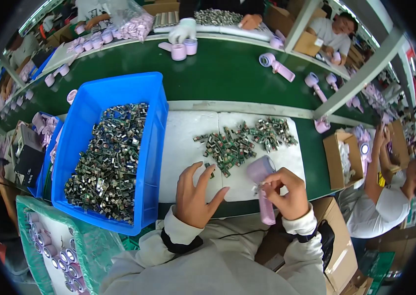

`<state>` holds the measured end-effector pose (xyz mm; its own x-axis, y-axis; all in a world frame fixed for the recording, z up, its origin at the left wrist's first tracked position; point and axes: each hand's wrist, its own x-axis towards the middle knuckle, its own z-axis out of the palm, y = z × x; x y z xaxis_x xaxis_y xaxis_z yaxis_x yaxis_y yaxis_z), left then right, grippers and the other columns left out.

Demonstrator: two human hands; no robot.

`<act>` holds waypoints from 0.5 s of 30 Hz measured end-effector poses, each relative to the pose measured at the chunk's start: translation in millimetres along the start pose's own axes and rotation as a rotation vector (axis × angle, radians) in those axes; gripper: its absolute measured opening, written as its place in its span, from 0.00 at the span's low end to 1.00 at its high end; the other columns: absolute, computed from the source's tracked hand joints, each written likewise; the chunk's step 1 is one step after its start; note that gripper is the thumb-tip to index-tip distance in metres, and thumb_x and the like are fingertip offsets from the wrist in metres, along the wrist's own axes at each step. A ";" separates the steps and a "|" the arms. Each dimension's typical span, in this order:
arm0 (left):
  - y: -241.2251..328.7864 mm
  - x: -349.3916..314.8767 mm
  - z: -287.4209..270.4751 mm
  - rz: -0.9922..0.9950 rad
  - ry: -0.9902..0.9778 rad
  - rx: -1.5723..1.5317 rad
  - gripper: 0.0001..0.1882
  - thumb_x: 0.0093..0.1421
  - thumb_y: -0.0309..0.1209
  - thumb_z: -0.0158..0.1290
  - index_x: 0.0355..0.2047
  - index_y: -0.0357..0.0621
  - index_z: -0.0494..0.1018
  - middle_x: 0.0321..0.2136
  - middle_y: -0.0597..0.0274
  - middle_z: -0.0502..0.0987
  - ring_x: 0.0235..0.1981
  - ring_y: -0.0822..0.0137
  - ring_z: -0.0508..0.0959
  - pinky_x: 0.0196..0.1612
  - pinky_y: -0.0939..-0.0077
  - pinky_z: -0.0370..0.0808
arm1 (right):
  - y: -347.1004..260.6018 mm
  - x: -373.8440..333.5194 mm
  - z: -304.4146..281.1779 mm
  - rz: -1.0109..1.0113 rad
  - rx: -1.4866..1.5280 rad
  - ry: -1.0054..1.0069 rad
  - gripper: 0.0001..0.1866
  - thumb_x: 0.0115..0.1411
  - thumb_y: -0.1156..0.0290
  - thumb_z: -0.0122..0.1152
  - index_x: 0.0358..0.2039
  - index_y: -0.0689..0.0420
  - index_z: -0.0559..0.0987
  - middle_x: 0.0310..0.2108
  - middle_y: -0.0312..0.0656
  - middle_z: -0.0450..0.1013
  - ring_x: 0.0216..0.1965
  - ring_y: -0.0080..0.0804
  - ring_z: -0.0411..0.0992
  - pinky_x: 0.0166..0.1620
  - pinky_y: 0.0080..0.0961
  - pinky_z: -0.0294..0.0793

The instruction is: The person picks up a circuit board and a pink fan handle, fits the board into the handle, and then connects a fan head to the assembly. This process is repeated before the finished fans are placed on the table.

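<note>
Currently the right hand (287, 194) has its thumb and fingers closed around a lilac handheld housing (261, 168), held tilted above the near edge of the white foam sheet (181, 147). The left hand (194, 199) is spread, thumb and fingers apart, its fingertips beside loose circuit boards (230, 151); whether they touch one, I cannot tell.

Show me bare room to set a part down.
Bare: the white mat between the blue bin and the circuit boards, beyond the left hand; the green belt between the purple devices at the gloved hand and the next one rightward. Crowded: the mat under the boards, the filled bin.
</note>
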<state>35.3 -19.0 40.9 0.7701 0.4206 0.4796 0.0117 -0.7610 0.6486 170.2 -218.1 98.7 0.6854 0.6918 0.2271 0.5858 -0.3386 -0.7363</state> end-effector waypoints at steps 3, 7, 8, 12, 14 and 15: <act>-19.9 -8.5 3.9 0.026 -0.026 0.056 0.22 0.55 0.31 0.63 0.50 0.41 0.73 0.46 0.50 0.73 0.50 0.47 0.72 0.54 0.55 0.70 | 12.2 32.3 -27.6 -0.001 0.062 -0.052 0.04 0.58 0.77 0.60 0.34 0.63 0.79 0.26 0.37 0.75 0.23 0.23 0.72 0.26 0.18 0.71; -29.7 -12.9 10.2 0.043 -0.022 0.058 0.18 0.56 0.30 0.61 0.46 0.42 0.74 0.46 0.51 0.73 0.50 0.49 0.72 0.53 0.55 0.70 | 49.2 101.8 -69.7 0.212 0.230 -0.103 0.11 0.63 0.69 0.54 0.39 0.64 0.77 0.30 0.41 0.77 0.25 0.26 0.75 0.26 0.20 0.74; -32.4 -12.4 10.5 0.050 -0.022 0.051 0.16 0.56 0.29 0.60 0.45 0.43 0.74 0.46 0.52 0.73 0.50 0.50 0.72 0.53 0.56 0.70 | 60.2 128.0 -77.1 0.199 0.189 -0.081 0.12 0.63 0.69 0.55 0.42 0.64 0.76 0.30 0.42 0.77 0.25 0.26 0.75 0.26 0.20 0.75; -35.2 -9.4 12.3 0.049 0.032 0.010 0.15 0.55 0.26 0.59 0.44 0.44 0.74 0.45 0.54 0.74 0.49 0.52 0.73 0.53 0.57 0.70 | 103.3 243.4 -85.5 0.173 0.035 0.024 0.13 0.62 0.69 0.57 0.39 0.67 0.79 0.30 0.44 0.79 0.30 0.32 0.78 0.31 0.26 0.78; -37.3 -9.2 14.8 0.060 0.080 0.007 0.16 0.54 0.26 0.58 0.44 0.44 0.74 0.45 0.55 0.74 0.49 0.52 0.73 0.53 0.58 0.70 | 133.7 291.9 -77.2 0.121 0.021 0.027 0.13 0.62 0.68 0.57 0.38 0.66 0.80 0.32 0.47 0.80 0.31 0.36 0.80 0.33 0.29 0.80; -38.2 -8.5 18.7 0.079 0.093 -0.001 0.16 0.54 0.25 0.58 0.44 0.44 0.74 0.45 0.55 0.75 0.49 0.53 0.73 0.53 0.58 0.70 | 148.1 313.0 -69.9 0.102 -0.284 0.106 0.13 0.62 0.66 0.58 0.38 0.64 0.81 0.34 0.49 0.80 0.34 0.41 0.80 0.36 0.33 0.81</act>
<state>40.2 -2.7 1.0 0.7060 0.4035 0.5820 -0.0475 -0.7930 0.6074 501.8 -96.2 105.3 0.7796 0.5797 0.2372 0.5985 -0.5780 -0.5547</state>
